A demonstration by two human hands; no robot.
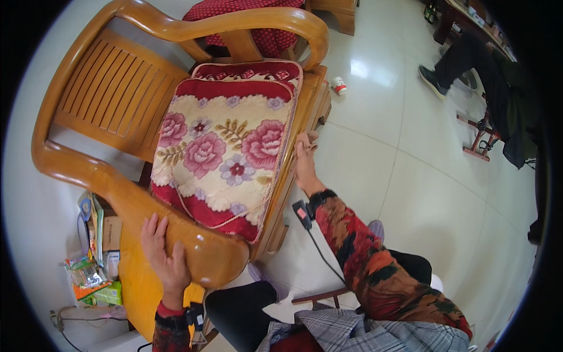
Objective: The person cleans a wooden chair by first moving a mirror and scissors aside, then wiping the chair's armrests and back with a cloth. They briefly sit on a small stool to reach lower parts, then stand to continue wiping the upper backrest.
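My left hand (pixel 163 255) rests with spread fingers on the broad wooden armrest (pixel 211 253) of a varnished armchair, holding nothing. At the chair's front edge, my right hand (pixel 306 160) has its fingers closed on a brownish cloth (pixel 310 139), partly hidden by the fingers. Between my hands a floral seat cushion (pixel 211 154) in cream and dark red lies on the seat, a second patterned one (pixel 250 68) showing beneath its far edge. Behind the seat stands the slatted wooden backrest (pixel 116 88).
Beside the armrest is a yellow wooden side table (pixel 140 281) with books and snack packets (pixel 94 286). A paper cup (pixel 339 86) is on the tiled floor. Another person's leg (pixel 457 61) is at the upper right, near a small folding stool (pixel 479 136).
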